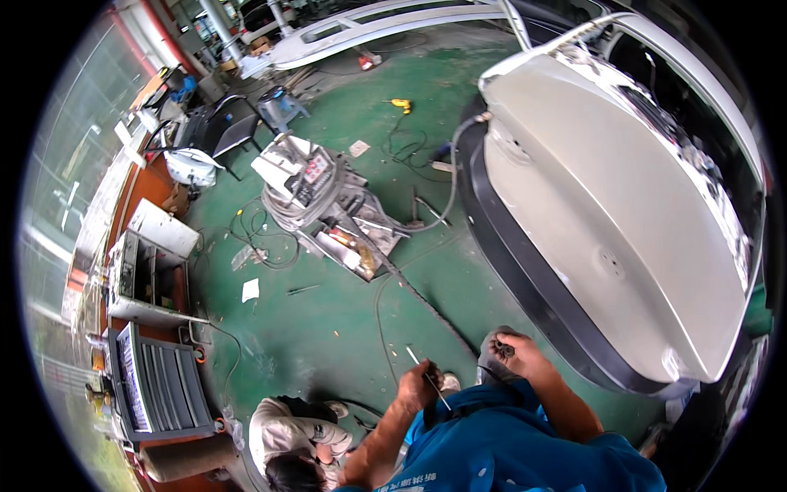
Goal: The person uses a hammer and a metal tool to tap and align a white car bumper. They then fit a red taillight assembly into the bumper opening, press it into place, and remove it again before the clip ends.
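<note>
My left hand (416,389) is closed around a thin pale metal rod (412,356), which sticks out both above and below the fist. To its right, my right hand (520,356) is turned partly palm up with curled fingers. Several small dark pieces (503,349) lie in that palm; they look like metal fittings, but are too small to name. Both hands are in front of my blue shirt (525,439), apart from each other. A grey car body panel (607,205) with a dark bumper (525,299) stands to the right of my hands.
A person in white (287,435) crouches close by on my left. Ahead, a wheeled machine (316,193) carries coiled hose, with a dark cable running toward me. A yellow power drill (400,105) lies on the green floor (328,328). A grey tool cabinet (168,381) stands at left.
</note>
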A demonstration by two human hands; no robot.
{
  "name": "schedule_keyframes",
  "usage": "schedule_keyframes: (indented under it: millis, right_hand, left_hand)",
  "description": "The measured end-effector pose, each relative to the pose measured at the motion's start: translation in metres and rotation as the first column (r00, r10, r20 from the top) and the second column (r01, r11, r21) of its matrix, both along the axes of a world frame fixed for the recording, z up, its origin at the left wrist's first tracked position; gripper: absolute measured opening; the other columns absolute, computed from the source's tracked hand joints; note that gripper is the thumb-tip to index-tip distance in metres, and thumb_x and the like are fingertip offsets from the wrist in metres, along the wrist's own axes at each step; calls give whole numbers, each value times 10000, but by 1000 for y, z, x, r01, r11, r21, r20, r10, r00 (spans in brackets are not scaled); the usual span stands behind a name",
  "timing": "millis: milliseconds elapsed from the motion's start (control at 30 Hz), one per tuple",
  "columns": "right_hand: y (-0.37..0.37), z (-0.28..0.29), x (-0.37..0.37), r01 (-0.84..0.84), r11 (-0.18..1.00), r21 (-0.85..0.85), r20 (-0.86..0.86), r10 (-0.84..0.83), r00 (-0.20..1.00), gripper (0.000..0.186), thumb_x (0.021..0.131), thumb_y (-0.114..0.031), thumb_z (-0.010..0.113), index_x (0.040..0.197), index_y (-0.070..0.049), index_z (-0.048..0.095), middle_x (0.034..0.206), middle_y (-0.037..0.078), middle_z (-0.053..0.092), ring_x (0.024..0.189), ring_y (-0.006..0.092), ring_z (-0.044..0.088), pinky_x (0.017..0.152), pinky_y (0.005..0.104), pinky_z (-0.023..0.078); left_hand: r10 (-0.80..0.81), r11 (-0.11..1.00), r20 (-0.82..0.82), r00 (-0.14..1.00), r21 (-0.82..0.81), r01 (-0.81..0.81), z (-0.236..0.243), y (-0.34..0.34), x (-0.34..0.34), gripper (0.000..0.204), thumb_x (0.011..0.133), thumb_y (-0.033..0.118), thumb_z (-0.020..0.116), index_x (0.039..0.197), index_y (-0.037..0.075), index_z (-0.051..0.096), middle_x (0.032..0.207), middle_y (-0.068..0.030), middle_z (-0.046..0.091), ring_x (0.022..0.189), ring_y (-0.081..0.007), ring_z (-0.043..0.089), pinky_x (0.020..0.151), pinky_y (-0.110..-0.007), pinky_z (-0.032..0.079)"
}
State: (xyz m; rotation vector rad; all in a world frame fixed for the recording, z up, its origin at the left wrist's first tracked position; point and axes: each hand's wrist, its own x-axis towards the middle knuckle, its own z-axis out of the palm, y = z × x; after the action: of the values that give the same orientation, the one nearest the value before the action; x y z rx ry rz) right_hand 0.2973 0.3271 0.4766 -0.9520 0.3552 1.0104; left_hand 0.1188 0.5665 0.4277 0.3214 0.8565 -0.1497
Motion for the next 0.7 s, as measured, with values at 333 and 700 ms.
schedule_keyframes:
  millis: [333, 700]
  right_hand:
    - [224, -69, 158, -223, 975, -13, -27, 223, 974, 135, 956, -90, 643, 1035, 16, 668, 936, 152, 704, 843, 277, 701, 748, 373, 580]
    - [471, -44, 347, -457, 889, 5, 135, 452, 882, 146, 945, -145, 676, 1001, -11, 694, 892, 80, 699, 792, 180, 689, 700, 296, 572]
  left_hand:
    - [243, 958, -162, 956, 196, -210, -23, 115, 94, 309, 1058, 264, 532, 1126, -18, 636, 911, -126, 663, 740, -269, 658, 663, -373, 568]
    - [450, 696, -121, 885, 668, -263, 34, 349, 250, 349, 1007, 270, 606, 1142, -47, 664, 933, -120, 660, 701, -210, 640, 624, -320, 522]
